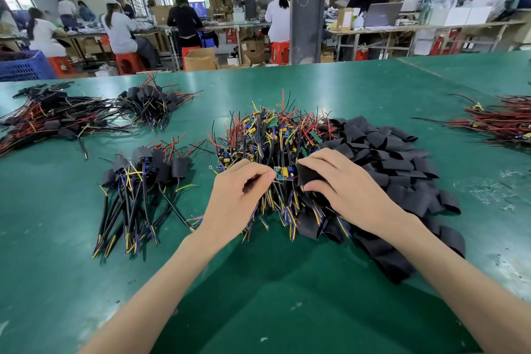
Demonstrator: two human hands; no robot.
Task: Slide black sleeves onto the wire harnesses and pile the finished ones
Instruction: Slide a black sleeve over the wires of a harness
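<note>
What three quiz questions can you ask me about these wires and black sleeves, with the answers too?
1. True or false: the right hand pinches a black sleeve.
2. The left hand holds: A, a harness with a small board; B, scissors; C, nothing?
3. Fill in: the loose sleeve pile lies to the ____ of the harness heap.
Key: 1 true; 2 A; 3 right.

The head-worn wide camera looks forward and down, close above left hand (pixel 238 195), right hand (pixel 346 187) and table (pixel 258 302).
</note>
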